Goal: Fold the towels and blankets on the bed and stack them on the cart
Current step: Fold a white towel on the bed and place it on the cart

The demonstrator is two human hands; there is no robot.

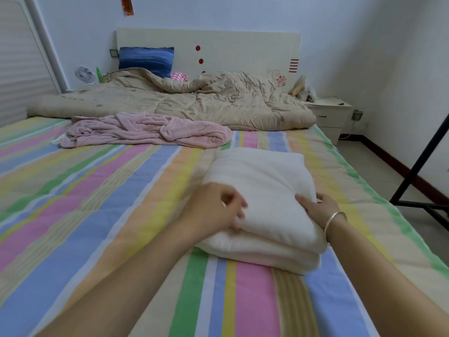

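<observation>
Left hand (pixel 216 208), right hand (pixel 318 208) on towel (pixel 262 173)

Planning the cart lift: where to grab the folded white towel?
Probably left and right sides, grip under the bottom layer: the folded white towel is a soft stack, layers showing at its near edge. The left hand and right hand flank it there.
</observation>
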